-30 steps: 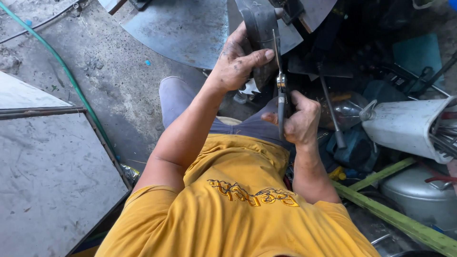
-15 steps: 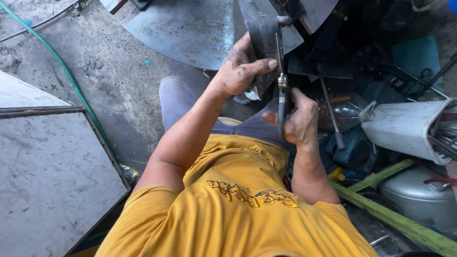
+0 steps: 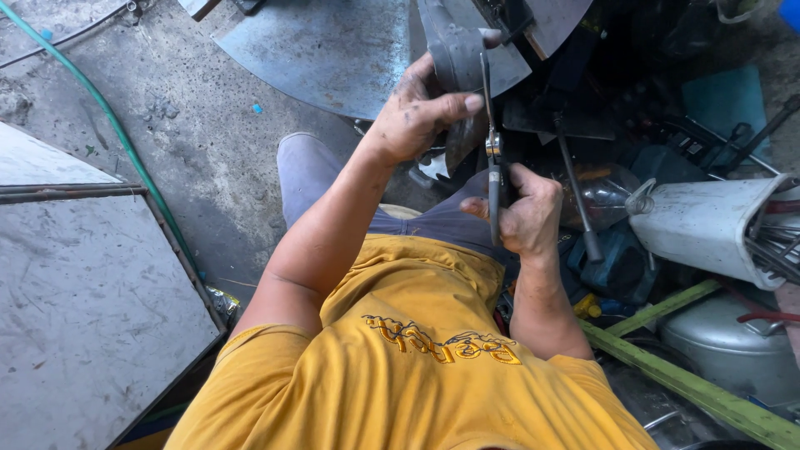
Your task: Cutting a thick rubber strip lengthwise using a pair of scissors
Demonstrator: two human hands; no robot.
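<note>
Head view: the left hand (image 3: 417, 112) sits at upper centre of the frame, fingers curled around a dark curved metal part (image 3: 457, 58), thumb stretched along its right edge. Just below and right, the right hand (image 3: 525, 212) is closed in a fist on the handle of a screwdriver (image 3: 492, 158), whose thin shaft runs straight up beside the part to its top edge. The part stands upright over the person's knee (image 3: 304, 167), in front of a round steel sheet (image 3: 333, 50) in the upper middle. A green hose (image 3: 125, 142) crosses the concrete floor (image 3: 208, 125) at upper left. A grey panel (image 3: 75, 317) fills the lower left. On the right lie a white container (image 3: 708, 225), a green bar (image 3: 692, 392) and a metal pot (image 3: 733, 350).
</note>
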